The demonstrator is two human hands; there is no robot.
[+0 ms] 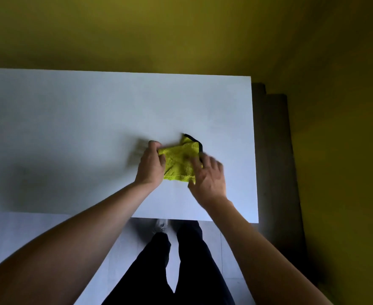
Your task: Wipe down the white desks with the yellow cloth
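A yellow cloth (180,160) with a black-trimmed edge lies partly folded on the white desk (82,119), toward its right side. My left hand (151,165) grips the cloth's left edge with curled fingers. My right hand (209,176) is blurred with motion and lies over the cloth's right side, thumb on the fabric and fingers spread across its edge. Whether those fingers pinch the cloth is not clear.
A yellow wall (181,29) stands behind the desk and runs along the right. The desk's right edge is near my right hand, with a dark gap (273,150) beside it. My legs in dark trousers (181,265) stand at the near edge on a pale floor.
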